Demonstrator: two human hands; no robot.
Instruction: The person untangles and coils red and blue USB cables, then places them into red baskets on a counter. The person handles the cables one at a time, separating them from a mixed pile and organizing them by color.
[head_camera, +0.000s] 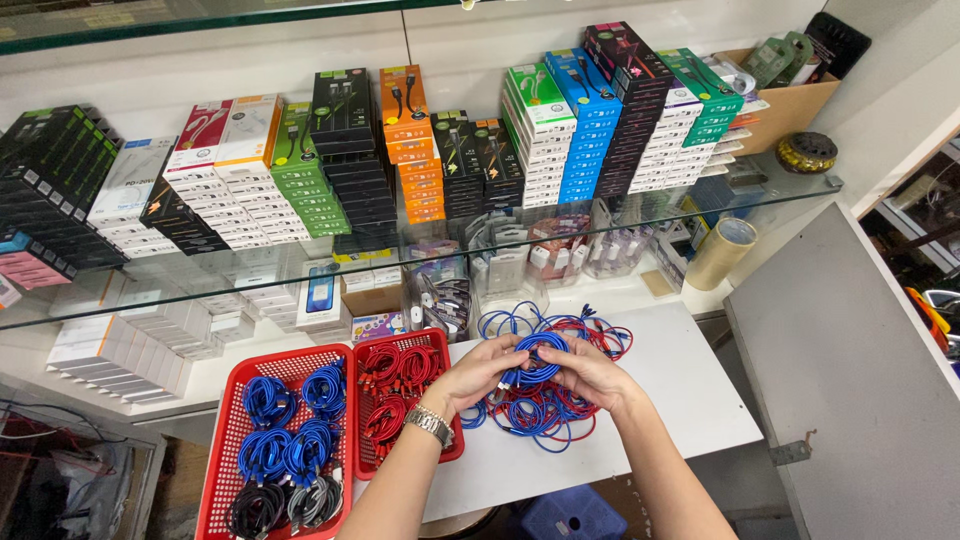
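While both hands meet over the middle of the white tabletop (690, 400), a blue cable coil (537, 362) sits directly between them, with the left hand (482, 372) closed on its left end and the right hand (585, 370) closed on its right, so the coil's long axis runs roughly left to right across the body. Beneath and just behind the hands lies the loose tangle of red and blue cables (545, 410), touching the held coil from below. Well to the left, on the left hand's side, stand the two red baskets (225, 440), where coiled cables lie sorted by colour.
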